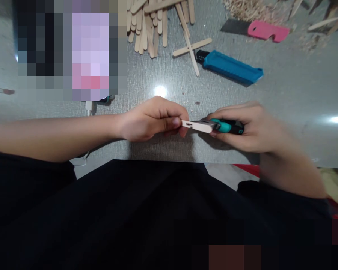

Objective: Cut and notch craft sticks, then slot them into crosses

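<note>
Pale notched stick [198,126], teal knife [228,126]

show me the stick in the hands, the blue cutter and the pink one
wooden stick [198,126], head view, middle of its flat face
blue cutter [232,67], head view, middle of its body
pink cutter [267,30], head view, its pink handle

It looks like a hobby craft table [298,93]: wooden sticks [152,26] piled at far edge, two utility knives [231,67], wood shavings [250,9].
</note>
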Tool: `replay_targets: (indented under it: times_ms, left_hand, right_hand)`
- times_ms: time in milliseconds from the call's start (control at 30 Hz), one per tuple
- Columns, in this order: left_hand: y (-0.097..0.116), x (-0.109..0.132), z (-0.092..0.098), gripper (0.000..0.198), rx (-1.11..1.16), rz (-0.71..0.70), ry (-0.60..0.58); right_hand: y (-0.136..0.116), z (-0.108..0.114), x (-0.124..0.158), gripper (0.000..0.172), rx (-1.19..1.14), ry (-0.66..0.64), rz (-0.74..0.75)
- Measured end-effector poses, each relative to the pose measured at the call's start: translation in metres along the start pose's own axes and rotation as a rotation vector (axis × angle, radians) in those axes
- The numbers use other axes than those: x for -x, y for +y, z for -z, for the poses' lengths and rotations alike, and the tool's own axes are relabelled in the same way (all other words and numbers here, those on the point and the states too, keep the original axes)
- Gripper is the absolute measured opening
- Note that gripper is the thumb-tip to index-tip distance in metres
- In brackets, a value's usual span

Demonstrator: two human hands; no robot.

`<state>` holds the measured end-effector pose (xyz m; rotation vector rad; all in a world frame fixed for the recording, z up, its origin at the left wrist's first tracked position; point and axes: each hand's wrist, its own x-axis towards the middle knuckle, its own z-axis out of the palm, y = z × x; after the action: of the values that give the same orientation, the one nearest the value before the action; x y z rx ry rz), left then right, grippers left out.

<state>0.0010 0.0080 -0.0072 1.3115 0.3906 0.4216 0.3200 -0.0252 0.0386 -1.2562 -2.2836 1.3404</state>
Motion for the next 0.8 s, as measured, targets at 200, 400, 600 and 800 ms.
replay_targets:
  times_ms: [200, 400, 600, 800]
  left_hand:
    - [0.001, 0.000, -0.001, 0.032, 0.041, -0.017, 0.014]
    - [0.001, 0.002, -0.005, 0.033, 0.109, 0.028, 0.050]
    - [0.002, 0.003, -0.009, 0.030, 0.084, 0.044, 0.145]
    - [0.000, 0.003, -0.009, 0.033, 0.146, 0.010, 0.167]
  right_hand:
    - [-0.001, -0.008, 0.001, 0.005, 0.011, 0.101, -0.024]
    - [-0.001, -0.014, 0.003, 0.011, 0.162, 0.199, -0.024]
    - [-0.003, -0.017, 0.003, 0.006, 0.216, 0.257, -0.048]
    - [0.001, -0.014, 0.005, 0.006, 0.299, 0.286, -0.002]
